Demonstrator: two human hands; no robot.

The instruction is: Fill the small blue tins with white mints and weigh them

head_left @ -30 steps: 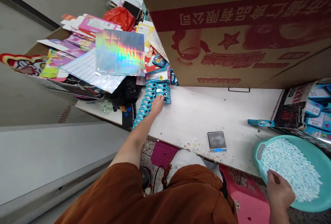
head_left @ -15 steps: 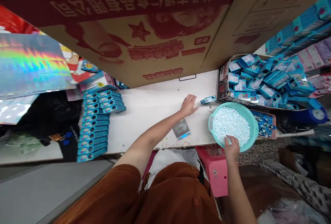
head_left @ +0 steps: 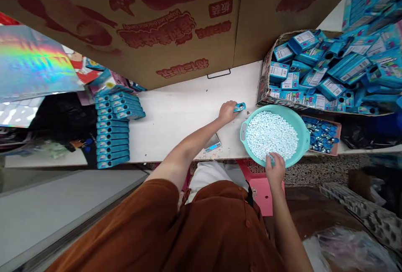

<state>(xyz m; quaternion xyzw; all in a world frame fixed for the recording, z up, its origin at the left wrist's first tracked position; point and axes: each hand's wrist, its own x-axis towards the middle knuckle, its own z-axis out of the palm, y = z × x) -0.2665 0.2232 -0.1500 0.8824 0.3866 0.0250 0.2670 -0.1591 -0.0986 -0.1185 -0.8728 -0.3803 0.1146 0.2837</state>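
Observation:
My left hand (head_left: 227, 112) is closed around the end of a small blue box (head_left: 240, 107), just above the white tabletop. A round dark opening shows at the box's exposed end. Over the near rim of a turquoise basin (head_left: 304, 132), my right hand (head_left: 275, 166) has its thumb and fingers curled together. What lies between them is too small to make out. Small pale pellets (head_left: 271, 134) cover the inside of the basin. A small digital scale (head_left: 213, 145) sits below my left forearm, partly hidden by it.
A carton (head_left: 263, 83) heaped with blue boxes stands behind the basin. To its right lies a pink tray (head_left: 335, 140) of shiny blue-and-silver pieces. Stacked blue boxes (head_left: 113, 140) stand at left. A large cardboard box (head_left: 188, 54) blocks the back; a pink stool (head_left: 264, 198) is below.
My left hand has closed on the small blue box, which lay loose on the table beside it before. My right hand stays at the basin's near rim. The camera view has shifted.

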